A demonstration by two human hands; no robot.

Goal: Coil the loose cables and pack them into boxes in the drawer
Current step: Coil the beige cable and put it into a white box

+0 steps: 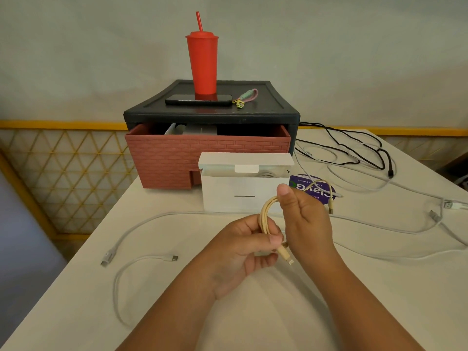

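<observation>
My left hand (243, 247) pinches the lower part of a beige cable (266, 214) folded into loops above the white table (253, 312); one beige plug (286, 257) hangs below my fingers. My right hand (302, 219) grips the top of the loops, and the cable's free end (330, 207) dangles behind it. Just behind my hands stands a white box (228, 196) with its lid flap up. Behind that, the brick-patterned drawer (177, 158) is pulled out of a black cabinet (210, 114); white boxes (192, 129) lie inside.
White cables (141, 259) lie loose on the left, more white cables (417, 231) and a black cable (359, 148) on the right. A purple sticker (314, 188) lies beside the box. A red tumbler (202, 64), a phone (198, 99) and a keychain (247, 97) sit on the cabinet.
</observation>
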